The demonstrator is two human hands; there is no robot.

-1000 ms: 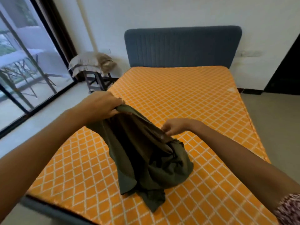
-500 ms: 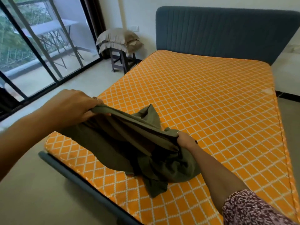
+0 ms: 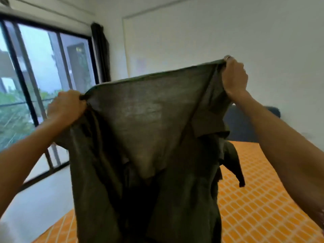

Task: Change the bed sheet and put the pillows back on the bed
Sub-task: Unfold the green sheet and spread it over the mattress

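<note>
An olive-green bed sheet (image 3: 145, 137) hangs in front of me, raised high and stretched along its top edge. My left hand (image 3: 65, 106) grips one end of that edge at mid-left. My right hand (image 3: 234, 76) grips the other end higher up on the right. The rest of the sheet drops in loose folds and covers the middle of the view. Below and to the right lies the bare mattress (image 3: 259, 204), orange with a white lattice pattern. The pillows are out of sight.
A dark blue headboard (image 3: 238, 123) shows behind the sheet at right, against a white wall. Large dark-framed glass doors (image 3: 35, 95) with a dark curtain (image 3: 100, 51) fill the left side. Pale floor (image 3: 40, 199) runs between the doors and the bed.
Both hands have lifted the sheet off the mattress and pulled it apart, from waist height to above eye level. The view has tilted upward, so the stool with the pillows has left the frame.
</note>
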